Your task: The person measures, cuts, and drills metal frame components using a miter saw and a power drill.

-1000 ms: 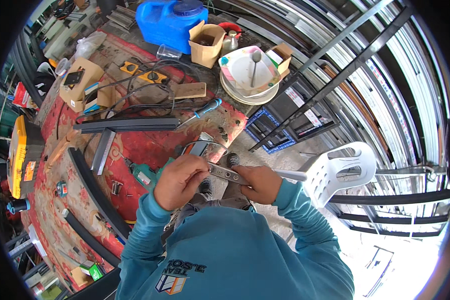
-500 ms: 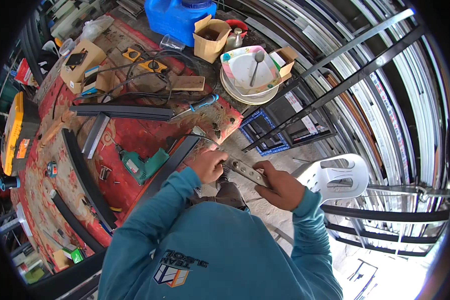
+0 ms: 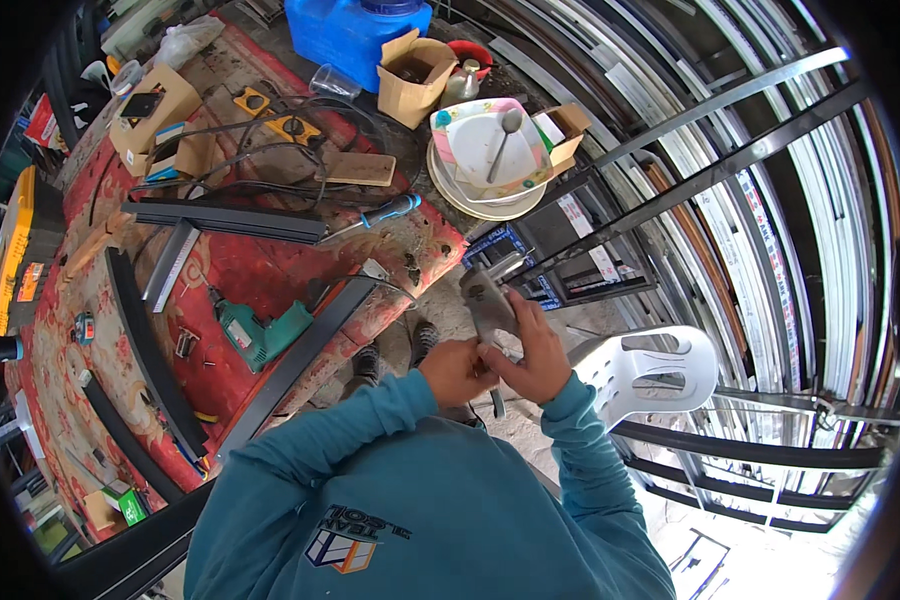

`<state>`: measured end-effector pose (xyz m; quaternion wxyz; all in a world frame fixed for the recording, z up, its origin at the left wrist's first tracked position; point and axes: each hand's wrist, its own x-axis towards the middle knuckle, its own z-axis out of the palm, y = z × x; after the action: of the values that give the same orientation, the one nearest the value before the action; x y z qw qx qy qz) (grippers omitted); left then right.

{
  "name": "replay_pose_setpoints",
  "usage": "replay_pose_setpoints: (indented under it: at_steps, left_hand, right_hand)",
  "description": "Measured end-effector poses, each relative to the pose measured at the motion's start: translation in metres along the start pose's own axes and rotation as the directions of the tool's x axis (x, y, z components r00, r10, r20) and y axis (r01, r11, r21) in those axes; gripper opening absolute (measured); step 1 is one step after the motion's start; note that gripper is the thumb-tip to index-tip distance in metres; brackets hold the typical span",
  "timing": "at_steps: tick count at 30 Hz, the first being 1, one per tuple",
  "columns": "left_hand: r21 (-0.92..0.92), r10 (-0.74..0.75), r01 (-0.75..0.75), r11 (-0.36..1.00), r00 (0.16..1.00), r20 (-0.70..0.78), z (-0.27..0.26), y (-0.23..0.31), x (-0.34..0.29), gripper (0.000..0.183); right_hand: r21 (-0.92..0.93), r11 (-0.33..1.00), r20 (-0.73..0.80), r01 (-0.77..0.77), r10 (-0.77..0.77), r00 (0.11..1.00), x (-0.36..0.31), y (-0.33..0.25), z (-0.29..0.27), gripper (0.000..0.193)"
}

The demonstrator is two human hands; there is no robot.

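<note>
Both hands are together in front of my chest, above the floor beside the work table. My right hand grips a flat grey metal piece along its side, thumb toward its lower end. My left hand is closed at that lower end, its fingertips meeting my right thumb; what exactly it pinches is hidden. The piece stands tilted, and a shiny narrow part shows at its far end. On the table to the left lie a green power drill and a long dark metal profile.
The table's red patterned cover bears more dark profiles, a blue-handled screwdriver, cables and cardboard boxes. Stacked dishes and a blue jug stand at the far side. A white plastic chair and racked metal lengths are on the right.
My hands have come together, the left moving right and the right moving left. The metal piece has turned from lying across between them to pointing away from me.
</note>
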<state>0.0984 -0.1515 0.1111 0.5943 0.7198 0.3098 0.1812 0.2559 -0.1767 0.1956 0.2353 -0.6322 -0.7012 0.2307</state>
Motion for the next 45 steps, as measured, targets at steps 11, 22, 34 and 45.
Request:
replay_pose_setpoints:
  at_steps: [11, 22, 34, 45]
  left_hand:
    - [0.874, 0.600, 0.006, 0.486, 0.725, -0.338, -0.169, -0.066, -0.023, 0.041]
    - [0.790, 0.253, -0.026, 0.613, 0.953, -0.165, -0.143, -0.101, -0.068, 0.016]
    - [-0.097, -0.166, 0.162, 0.982, 0.985, -0.044, -0.062, -0.112, -0.082, 0.037]
    - [-0.409, -0.390, 0.388, 0.826, 0.917, 0.083, 0.012, -0.136, -0.078, 0.101]
  right_hand:
    - [0.826, 0.144, 0.548, -0.545, 0.022, 0.836, 0.031, 0.063, 0.107, 0.053]
    - [0.449, 0.823, 0.303, -0.349, 0.227, 0.926, 0.078, 0.039, 0.169, 0.057]
    - [0.369, 0.857, 0.290, -0.360, 0.262, 0.920, 0.081, 0.040, 0.181, 0.051]
    - [0.264, 0.925, 0.357, -0.271, 0.167, 0.919, 0.095, 0.045, 0.184, 0.044]
